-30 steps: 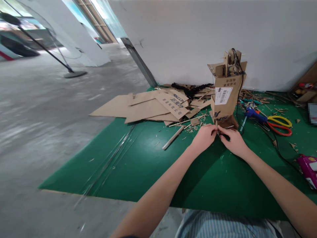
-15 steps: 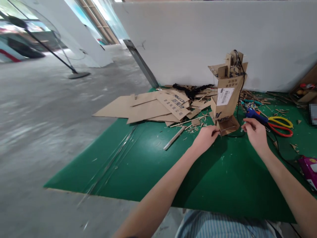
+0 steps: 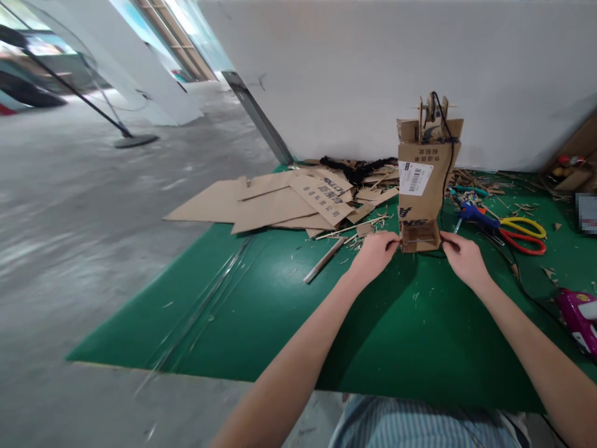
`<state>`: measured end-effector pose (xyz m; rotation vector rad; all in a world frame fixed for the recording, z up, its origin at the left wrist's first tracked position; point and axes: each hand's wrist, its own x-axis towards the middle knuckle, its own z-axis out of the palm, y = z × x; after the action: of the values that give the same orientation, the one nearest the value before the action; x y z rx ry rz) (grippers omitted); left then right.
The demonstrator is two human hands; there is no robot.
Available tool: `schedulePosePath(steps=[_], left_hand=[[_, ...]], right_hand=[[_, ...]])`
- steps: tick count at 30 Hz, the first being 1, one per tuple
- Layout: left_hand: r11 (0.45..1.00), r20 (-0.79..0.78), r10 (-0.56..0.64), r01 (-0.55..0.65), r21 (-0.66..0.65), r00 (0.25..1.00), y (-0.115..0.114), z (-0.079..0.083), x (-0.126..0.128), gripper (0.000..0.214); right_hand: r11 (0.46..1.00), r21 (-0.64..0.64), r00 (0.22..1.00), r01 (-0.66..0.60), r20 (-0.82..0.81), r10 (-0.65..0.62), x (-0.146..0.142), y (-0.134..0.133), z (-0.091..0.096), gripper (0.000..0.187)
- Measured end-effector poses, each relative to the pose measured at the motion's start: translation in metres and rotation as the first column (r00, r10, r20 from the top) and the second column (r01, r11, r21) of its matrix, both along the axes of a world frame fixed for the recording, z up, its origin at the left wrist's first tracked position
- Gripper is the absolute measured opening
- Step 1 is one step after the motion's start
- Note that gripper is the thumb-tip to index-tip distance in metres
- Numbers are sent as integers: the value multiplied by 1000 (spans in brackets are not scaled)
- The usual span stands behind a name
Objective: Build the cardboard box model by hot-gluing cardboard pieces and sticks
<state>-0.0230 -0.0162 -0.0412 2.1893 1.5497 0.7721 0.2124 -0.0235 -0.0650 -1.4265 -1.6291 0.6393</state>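
Note:
A tall cardboard model (image 3: 422,177) stands upright on the green tabletop, with a white label on its front and a wheel-like part with a black cord at its top. Low at its front is an open cardboard box section (image 3: 422,247) with a thin rod across it. My left hand (image 3: 377,254) pinches the left end of this section, fingers closed. On the opposite side my right hand (image 3: 464,254) is closed at the right end of the same section. Whatever lies between the fingertips is too small to make out.
Flat cardboard sheets (image 3: 280,202) and scraps lie left of the model, with a glue stick-like rod (image 3: 325,259) in front. To the right are scissors (image 3: 525,236) with red and yellow handles, a blue-handled tool (image 3: 478,214) and a magenta glue gun (image 3: 578,317). A white wall rises behind.
My right hand has moved left from beside the blue tool to the right side of the model. The model has turned so its front faces me more squarely.

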Motion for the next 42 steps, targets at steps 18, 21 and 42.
schedulePosePath(steps=[18,21,42], left_hand=[[994,24,-3,6,-107,1000,-10,5,0,31],[994,-55,24,-29,-101,998,-17,9,4,47],[941,-502,279,-338,-29,819,-27,12,39,42]], right_hand=[[999,8,996,-46,-72,47,-1,-2,-8,37],[992,122,998,-38,51,32,-6,-7,-3,40],[883,407,822,-234,568,-44,-16,9,-2,21]])
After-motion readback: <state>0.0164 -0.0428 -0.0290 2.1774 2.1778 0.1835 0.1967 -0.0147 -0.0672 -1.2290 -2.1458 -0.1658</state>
